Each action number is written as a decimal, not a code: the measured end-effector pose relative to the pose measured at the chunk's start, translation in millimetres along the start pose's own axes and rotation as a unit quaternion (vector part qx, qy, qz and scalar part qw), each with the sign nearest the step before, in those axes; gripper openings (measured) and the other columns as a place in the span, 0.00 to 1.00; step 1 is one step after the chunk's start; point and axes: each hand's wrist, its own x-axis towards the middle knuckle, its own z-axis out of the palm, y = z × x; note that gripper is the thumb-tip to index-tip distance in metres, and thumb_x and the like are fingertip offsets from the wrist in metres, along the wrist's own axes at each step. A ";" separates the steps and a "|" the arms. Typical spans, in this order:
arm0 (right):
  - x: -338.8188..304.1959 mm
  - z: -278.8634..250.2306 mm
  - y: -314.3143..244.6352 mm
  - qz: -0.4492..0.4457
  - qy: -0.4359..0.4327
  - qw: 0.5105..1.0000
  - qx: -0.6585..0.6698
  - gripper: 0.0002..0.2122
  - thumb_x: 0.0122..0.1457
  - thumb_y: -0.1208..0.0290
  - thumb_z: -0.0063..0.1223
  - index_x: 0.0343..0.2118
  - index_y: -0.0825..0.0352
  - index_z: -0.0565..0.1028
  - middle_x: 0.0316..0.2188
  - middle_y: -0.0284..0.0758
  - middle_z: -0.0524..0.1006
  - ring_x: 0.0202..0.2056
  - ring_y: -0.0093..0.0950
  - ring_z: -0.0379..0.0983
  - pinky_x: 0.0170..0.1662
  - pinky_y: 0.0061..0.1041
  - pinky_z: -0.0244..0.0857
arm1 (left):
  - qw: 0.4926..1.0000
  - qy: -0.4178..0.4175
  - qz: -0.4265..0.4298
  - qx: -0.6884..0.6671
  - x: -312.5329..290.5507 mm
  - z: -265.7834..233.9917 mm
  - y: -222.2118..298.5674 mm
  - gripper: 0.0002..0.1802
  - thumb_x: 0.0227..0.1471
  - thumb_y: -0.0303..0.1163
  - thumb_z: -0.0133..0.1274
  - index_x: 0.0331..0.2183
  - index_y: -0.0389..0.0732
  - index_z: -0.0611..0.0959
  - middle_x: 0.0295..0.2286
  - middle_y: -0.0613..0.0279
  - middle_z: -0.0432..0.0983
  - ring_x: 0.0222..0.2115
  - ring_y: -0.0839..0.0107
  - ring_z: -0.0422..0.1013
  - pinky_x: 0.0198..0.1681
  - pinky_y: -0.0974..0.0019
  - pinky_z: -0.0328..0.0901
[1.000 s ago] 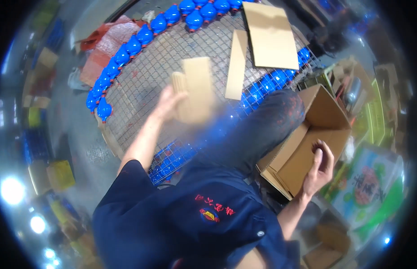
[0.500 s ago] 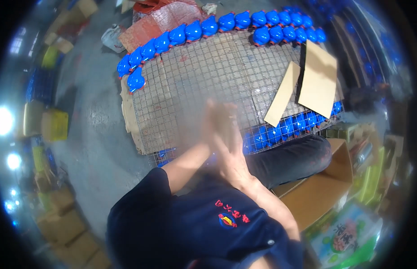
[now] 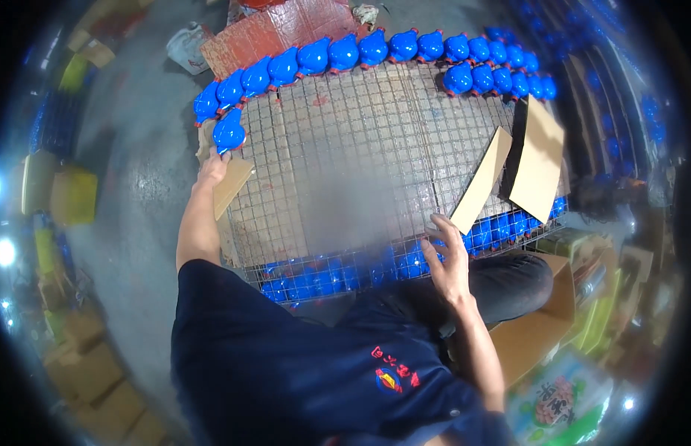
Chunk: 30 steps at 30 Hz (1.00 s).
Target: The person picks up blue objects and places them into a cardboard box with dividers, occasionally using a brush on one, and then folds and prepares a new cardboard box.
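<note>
My left hand (image 3: 213, 169) is at the left edge of the wire mesh rack (image 3: 286, 201). A small tan cardboard piece (image 3: 232, 186) lies along its palm side, apparently gripped, though the hand partly hides the hold. Its fingertips reach the bottom of a glossy blue rounded piece with red ends (image 3: 228, 132), which sits alone in front of the far row. My right hand (image 3: 450, 256) hovers above the near right part of the rack, fingers spread and holding nothing. Just beyond it lies a narrow cardboard strip (image 3: 481, 181).
A curved row of blue pieces (image 3: 313, 56) lines the rack's far side, with a shorter second row at right. More blue pieces show beneath the mesh near me. A wider cardboard sheet (image 3: 539, 160) lies at right. An open carton (image 3: 535, 312) stands beside my knee.
My hands were together over the rack's middle, blurred around something brownish. They have parted: the left went far left with the cardboard piece, the right moved right and opened.
</note>
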 end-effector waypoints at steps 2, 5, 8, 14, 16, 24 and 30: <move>1.7 -2.1 -4.8 0.002 -0.024 1.000 -0.014 0.23 0.59 0.78 0.56 0.58 0.65 0.67 0.59 0.44 0.63 0.53 0.37 0.71 0.49 0.31 0.72 | 1.000 -0.012 -0.014 0.018 12.9 12.0 -14.6 0.39 0.60 0.56 0.39 0.57 0.32 0.61 0.48 0.27 0.69 0.51 0.38 0.66 0.54 0.45 0.61; 0.5 2.2 -0.5 -0.009 -0.032 0.999 -0.004 0.21 0.59 0.79 0.54 0.56 0.65 0.68 0.56 0.43 0.66 0.51 0.35 0.72 0.47 0.29 0.72 | 0.996 0.027 0.085 -0.028 8.9 30.1 -20.5 0.35 0.61 0.57 0.38 0.52 0.33 0.70 0.46 0.35 0.74 0.49 0.44 0.70 0.52 0.48 0.64; -1.8 12.3 6.6 0.032 -0.039 0.997 0.066 0.19 0.61 0.78 0.53 0.55 0.68 0.68 0.52 0.41 0.70 0.49 0.32 0.74 0.44 0.26 0.72 | 0.942 -0.102 0.045 -0.317 -42.2 42.9 6.9 0.33 0.61 0.59 0.39 0.46 0.37 0.76 0.42 0.48 0.77 0.42 0.56 0.74 0.48 0.54 0.66; 39.2 45.9 -15.4 0.253 -0.085 0.811 0.521 0.32 0.66 0.45 0.39 0.64 0.66 0.56 0.58 0.45 0.66 0.56 0.48 0.66 0.54 0.49 0.65 | 0.724 -0.402 0.096 -0.552 -235.9 13.8 126.8 0.35 0.59 0.65 0.38 0.45 0.42 0.75 0.28 0.60 0.77 0.29 0.71 0.72 0.35 0.62 0.68; 42.8 43.7 -39.5 0.226 -0.106 0.697 0.672 0.33 0.64 0.41 0.37 0.60 0.66 0.63 0.54 0.44 0.71 0.54 0.49 0.67 0.55 0.51 0.64 | 0.794 -0.336 0.222 -0.455 -193.2 7.9 114.7 0.33 0.61 0.60 0.38 0.51 0.41 0.71 0.38 0.54 0.75 0.39 0.65 0.71 0.45 0.59 0.66; -19.0 -68.3 -27.3 0.090 0.166 0.792 0.581 0.33 0.61 0.34 0.36 0.56 0.60 0.65 0.44 0.47 0.74 0.41 0.51 0.74 0.35 0.53 0.73 | 0.985 0.165 0.056 -0.004 134.4 -25.1 -64.6 0.33 0.62 0.47 0.40 0.62 0.40 0.57 0.46 0.29 0.71 0.46 0.38 0.71 0.48 0.46 0.66; -62.7 -140.8 -15.4 0.086 0.317 0.834 0.443 0.46 0.56 0.26 0.31 0.62 0.68 0.59 0.45 0.48 0.75 0.44 0.40 0.75 0.48 0.40 0.71 | 0.974 0.113 0.159 0.117 244.7 8.4 -73.6 0.29 0.60 0.45 0.42 0.57 0.38 0.64 0.40 0.39 0.75 0.39 0.44 0.72 0.42 0.48 0.66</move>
